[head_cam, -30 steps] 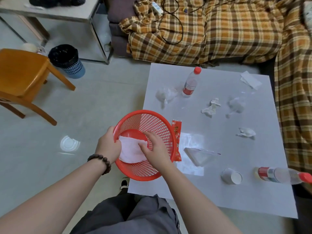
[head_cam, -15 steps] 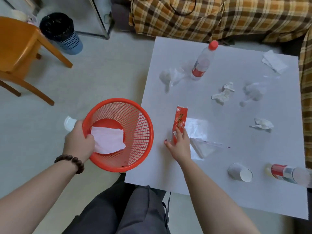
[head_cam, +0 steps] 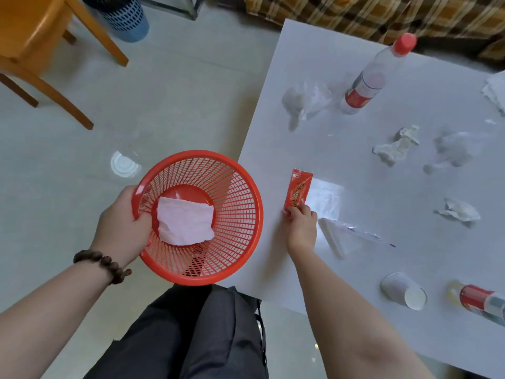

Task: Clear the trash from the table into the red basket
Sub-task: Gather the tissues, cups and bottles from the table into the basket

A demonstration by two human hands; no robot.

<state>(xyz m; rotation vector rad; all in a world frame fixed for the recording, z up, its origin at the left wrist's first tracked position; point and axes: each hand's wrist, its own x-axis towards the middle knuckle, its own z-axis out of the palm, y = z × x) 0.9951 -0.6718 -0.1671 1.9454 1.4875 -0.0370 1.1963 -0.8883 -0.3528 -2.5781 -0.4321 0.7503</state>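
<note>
- The left hand (head_cam: 124, 224) grips the rim of the red basket (head_cam: 240, 228), fingers curled over the edge, and holds it just off the table's (head_cam: 382, 255) left edge, above the lap.
- A white tissue (head_cam: 185, 224) lies flat on the basket's bottom.
- The right hand (head_cam: 302, 224) rests on the table, its fingertips pinching the near end of a red wrapper (head_cam: 298, 190), which lies flat near the table's left edge.
- Just right of that hand lies a clear bag (head_cam: 344, 235).
- Farther out on the table: two crumpled tissues (head_cam: 396, 147) (head_cam: 459, 210), two clear plastic wads (head_cam: 306, 101) (head_cam: 453, 151), and an upright bottle (head_cam: 369, 83) with a red cap.
- Near the table's front right, a paper cup (head_cam: 404, 292) lies on its side beside a second, lying bottle (head_cam: 483, 303).
- A wooden chair (head_cam: 32, 36) stands on the floor, far left.
</note>
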